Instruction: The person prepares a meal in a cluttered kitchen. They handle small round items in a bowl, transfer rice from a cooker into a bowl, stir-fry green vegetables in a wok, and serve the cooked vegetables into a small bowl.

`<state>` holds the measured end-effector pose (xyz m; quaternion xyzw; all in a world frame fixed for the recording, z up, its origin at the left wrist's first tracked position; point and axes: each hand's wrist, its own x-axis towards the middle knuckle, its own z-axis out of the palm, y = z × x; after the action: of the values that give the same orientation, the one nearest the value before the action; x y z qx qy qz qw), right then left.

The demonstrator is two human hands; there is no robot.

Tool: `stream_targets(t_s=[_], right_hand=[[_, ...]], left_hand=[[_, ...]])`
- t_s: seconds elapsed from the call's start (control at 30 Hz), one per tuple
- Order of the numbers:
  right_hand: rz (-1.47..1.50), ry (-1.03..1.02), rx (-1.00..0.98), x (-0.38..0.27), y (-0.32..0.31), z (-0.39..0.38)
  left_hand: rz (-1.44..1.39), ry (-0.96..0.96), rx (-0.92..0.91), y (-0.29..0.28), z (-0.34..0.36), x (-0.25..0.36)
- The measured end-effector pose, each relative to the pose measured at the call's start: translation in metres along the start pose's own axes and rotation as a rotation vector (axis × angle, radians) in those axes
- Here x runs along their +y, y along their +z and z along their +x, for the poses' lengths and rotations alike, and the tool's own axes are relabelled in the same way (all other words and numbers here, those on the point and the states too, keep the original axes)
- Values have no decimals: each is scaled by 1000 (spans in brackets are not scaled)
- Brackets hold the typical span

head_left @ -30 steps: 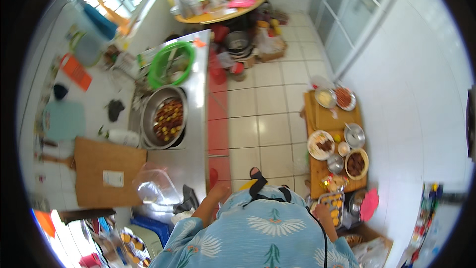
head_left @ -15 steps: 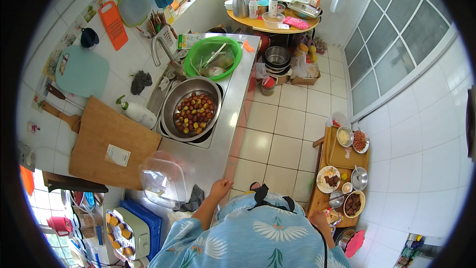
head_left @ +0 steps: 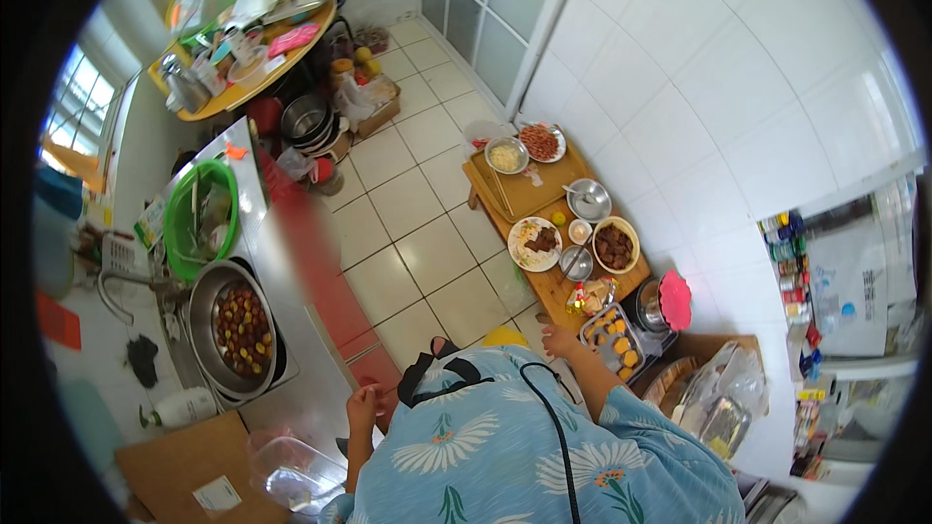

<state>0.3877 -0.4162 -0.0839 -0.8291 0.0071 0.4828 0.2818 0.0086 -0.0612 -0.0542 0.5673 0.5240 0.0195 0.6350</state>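
- Left hand [head_left: 365, 405]: fingers loosely curled, beside the counter [head_left: 291, 408] edge; can't tell if it's gripping anything.
- Right hand [head_left: 560, 341]: fingers bent, just left of the tray [head_left: 633, 335]; can't tell if holding.
- Tray: 3 o'clock of my right hand, yellow-orange pieces [head_left: 622, 359] inside.
- Snack packet [head_left: 589, 299]: 1 o'clock of right hand.
- Clear plastic tub [head_left: 296, 475]: between 7 and 8 o'clock of left.
- Steel basin [head_left: 203, 330]: 10 o'clock of left, brown-and-yellow nuts [head_left: 245, 330] in it.
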Motion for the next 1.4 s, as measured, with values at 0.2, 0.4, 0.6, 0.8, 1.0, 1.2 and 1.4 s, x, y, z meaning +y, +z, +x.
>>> stream_targets(t_s=[0.2, 0.4, 0.6, 0.8, 1.0, 1.2, 1.4], right_hand=[[-94, 51, 72, 70, 8, -16], [-23, 165, 19, 72, 3, -34], [-36, -10, 62, 73, 4, -16], [8, 2, 34, 50, -3, -14], [26, 50, 32, 77, -10, -4], [6, 139, 15, 80, -49, 4], [-246, 77, 53, 66, -107, 59]], left_hand=[[47, -122, -105, -3, 7, 16], [63, -131, -139, -8, 11, 12], [41, -158, -118, -5, 12, 12], [79, -167, -81, 2, 7, 19], [113, -262, -96, -1, 15, 12], [159, -388, -20, 2, 25, 3], [140, -482, -31, 42, 10, 31]])
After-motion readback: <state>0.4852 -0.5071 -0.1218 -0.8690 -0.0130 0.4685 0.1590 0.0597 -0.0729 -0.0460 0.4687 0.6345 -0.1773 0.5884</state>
